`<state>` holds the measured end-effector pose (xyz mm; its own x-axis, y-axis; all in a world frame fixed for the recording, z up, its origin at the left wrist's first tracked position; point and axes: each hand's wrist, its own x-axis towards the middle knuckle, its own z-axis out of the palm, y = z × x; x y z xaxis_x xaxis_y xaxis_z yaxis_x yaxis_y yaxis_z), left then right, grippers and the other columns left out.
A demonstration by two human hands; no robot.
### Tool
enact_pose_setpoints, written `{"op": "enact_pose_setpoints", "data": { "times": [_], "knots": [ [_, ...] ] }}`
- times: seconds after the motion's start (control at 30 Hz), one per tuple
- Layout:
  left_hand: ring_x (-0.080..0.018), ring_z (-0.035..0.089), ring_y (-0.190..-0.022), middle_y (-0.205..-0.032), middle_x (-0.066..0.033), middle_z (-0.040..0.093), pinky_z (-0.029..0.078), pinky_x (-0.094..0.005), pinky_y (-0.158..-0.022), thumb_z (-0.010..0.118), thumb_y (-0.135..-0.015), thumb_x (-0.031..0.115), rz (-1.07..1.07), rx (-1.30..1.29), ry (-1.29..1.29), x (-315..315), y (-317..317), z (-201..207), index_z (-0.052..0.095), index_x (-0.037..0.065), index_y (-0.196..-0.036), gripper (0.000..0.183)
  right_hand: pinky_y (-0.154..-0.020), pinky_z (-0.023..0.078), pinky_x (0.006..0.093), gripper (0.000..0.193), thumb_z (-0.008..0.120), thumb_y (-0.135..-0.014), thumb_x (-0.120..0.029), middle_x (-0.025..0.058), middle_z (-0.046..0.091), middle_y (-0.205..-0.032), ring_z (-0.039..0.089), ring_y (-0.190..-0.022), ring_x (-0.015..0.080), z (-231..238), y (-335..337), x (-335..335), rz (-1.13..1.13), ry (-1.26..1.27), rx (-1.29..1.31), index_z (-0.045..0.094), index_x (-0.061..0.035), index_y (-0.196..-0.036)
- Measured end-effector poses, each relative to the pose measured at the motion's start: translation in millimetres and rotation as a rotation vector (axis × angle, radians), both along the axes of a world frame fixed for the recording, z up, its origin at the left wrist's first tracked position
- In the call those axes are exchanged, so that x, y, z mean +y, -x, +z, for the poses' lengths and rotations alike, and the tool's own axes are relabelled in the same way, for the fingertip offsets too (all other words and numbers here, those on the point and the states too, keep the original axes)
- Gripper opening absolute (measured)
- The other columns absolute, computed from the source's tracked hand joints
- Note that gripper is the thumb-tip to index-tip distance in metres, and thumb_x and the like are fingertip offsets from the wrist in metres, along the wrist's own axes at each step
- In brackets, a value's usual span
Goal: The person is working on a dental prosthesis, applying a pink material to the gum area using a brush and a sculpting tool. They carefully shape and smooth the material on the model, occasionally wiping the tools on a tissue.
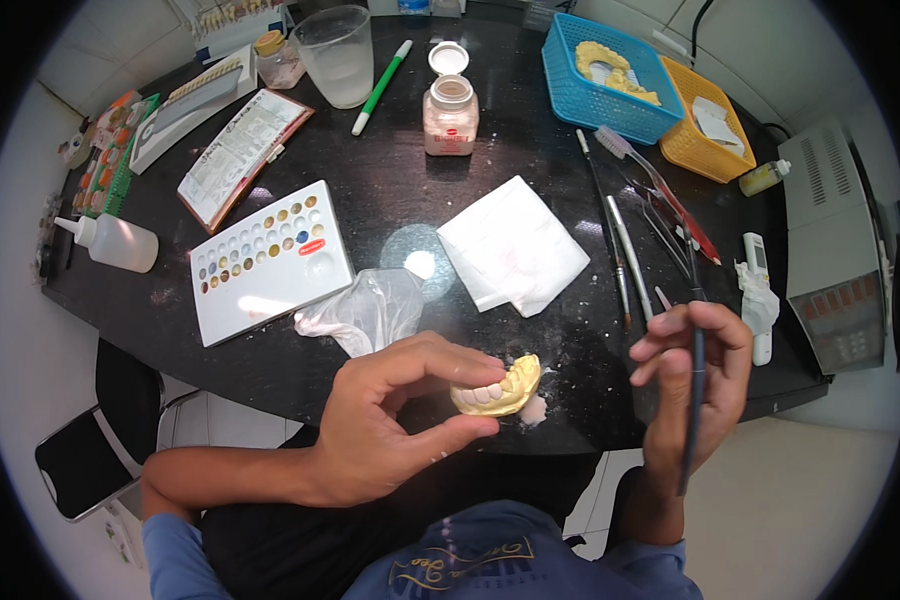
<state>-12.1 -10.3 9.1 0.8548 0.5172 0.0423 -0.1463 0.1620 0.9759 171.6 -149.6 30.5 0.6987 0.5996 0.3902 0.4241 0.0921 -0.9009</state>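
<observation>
My left hand (385,415) pinches a yellow dental cast (515,390) between thumb and fingers, above the table's near edge. Pale tooth shapes (478,394) line the cast's left side, partly under my fingertips. My right hand (705,375), off to the right, is closed around a long, slim, dark-handled tool (692,400). It stands nearly upright in the picture; its far end overlaps other instruments, so its kind is unclear. A small pinkish-white patch of material (534,410) lies on the table beside the cast. Beyond the cast rests a folded white tissue (515,245).
A white paint palette (270,265) and a crumpled clear plastic bag (375,310) lie left. Behind stand an open jar of pink powder (451,125) and a plastic cup (336,60). Brushes (610,230), a blue basket (610,100), a yellow basket (685,150) and a boxy device (835,250) are right.
</observation>
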Motion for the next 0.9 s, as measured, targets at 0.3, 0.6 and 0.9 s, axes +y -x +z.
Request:
{"op": "enact_pose_setpoints", "data": {
  "times": [0.3, 0.6, 0.9],
  "knots": [
    [-0.0175, 0.062, -0.101, -0.107, -0.0130, 0.062, 0.050, -0.0309, -0.094, 0.073, -0.077, -0.006, 0.045, 0.015, -0.026, 2, 1, -3, 0.062, -0.004, -0.106, 0.031, -0.059, 0.045, 0.0222, 0.024, 0.066, -0.087, -0.008, 0.0030, 0.055, -0.079, 0.054, -0.062, 0.0089, 47, -45, 7, 0.243, 0.345, -0.004, 0.061, 0.0014, -0.108],
    [-0.0165, 0.060, -0.102, -0.108, -0.0121, 0.060, 0.048, -0.0303, -0.095, 0.071, -0.078, -0.008, 0.048, -0.050, 0.030, 3, 2, -7, 0.060, -0.004, -0.108, 0.032, -0.058, 0.049, 0.0319, 0.040, 0.070, -0.078, -0.004, 0.0153, 0.063, -0.080, 0.063, -0.065, 0.0271, 24, -36, 31, 0.278, 0.658, -0.419, 0.058, 0.0021, -0.116],
    [-0.0156, 0.059, -0.103, -0.106, -0.0102, 0.059, 0.048, -0.0298, -0.095, 0.070, -0.081, -0.007, 0.041, -0.050, 0.106, 6, 5, -3, 0.059, -0.005, -0.109, 0.030, -0.059, 0.048, 0.0293, 0.012, 0.069, -0.080, -0.005, 0.0106, 0.064, -0.070, 0.061, -0.059, 0.0158, 35, -67, 27, 0.080, 0.680, -0.388, 0.064, 0.0041, -0.087]
  ]
}}
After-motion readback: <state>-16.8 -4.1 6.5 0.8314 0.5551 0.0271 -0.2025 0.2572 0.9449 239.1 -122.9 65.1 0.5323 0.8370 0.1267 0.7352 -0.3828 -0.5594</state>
